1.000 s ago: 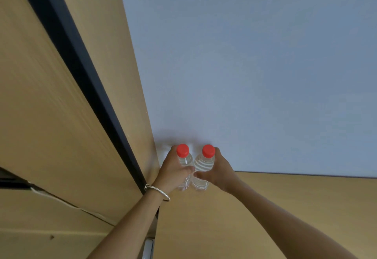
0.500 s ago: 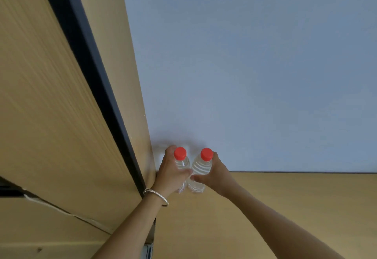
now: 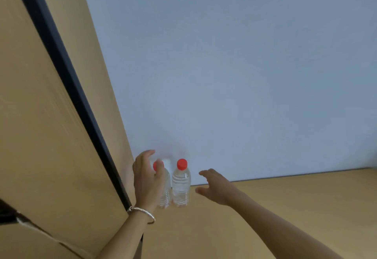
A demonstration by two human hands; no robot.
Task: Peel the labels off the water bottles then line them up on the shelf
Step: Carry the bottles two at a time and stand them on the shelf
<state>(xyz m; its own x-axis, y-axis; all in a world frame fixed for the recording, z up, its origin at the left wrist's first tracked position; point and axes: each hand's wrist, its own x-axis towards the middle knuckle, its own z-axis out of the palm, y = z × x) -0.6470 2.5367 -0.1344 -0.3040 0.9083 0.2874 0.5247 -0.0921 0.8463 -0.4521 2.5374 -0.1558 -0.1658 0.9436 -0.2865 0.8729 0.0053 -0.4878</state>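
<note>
Two clear, label-free water bottles with red caps stand upright side by side on the wooden shelf (image 3: 265, 207), close to the back wall. My left hand (image 3: 145, 179) hovers in front of the left bottle (image 3: 165, 189), fingers spread, partly hiding it; it looks just off the bottle. My right hand (image 3: 217, 187) is open to the right of the right bottle (image 3: 181, 187), a small gap away from it. A silver bangle sits on my left wrist.
A tall wooden side panel (image 3: 51, 136) with a dark edge strip (image 3: 81, 103) rises at the left of the bottles. A pale blue-grey wall (image 3: 244, 75) stands behind the shelf. Bare shelf surface stretches to the right.
Both hands gripped the bottles in the earlier frames; now they have let go and drawn apart, leaving the two bottles standing together on the shelf.
</note>
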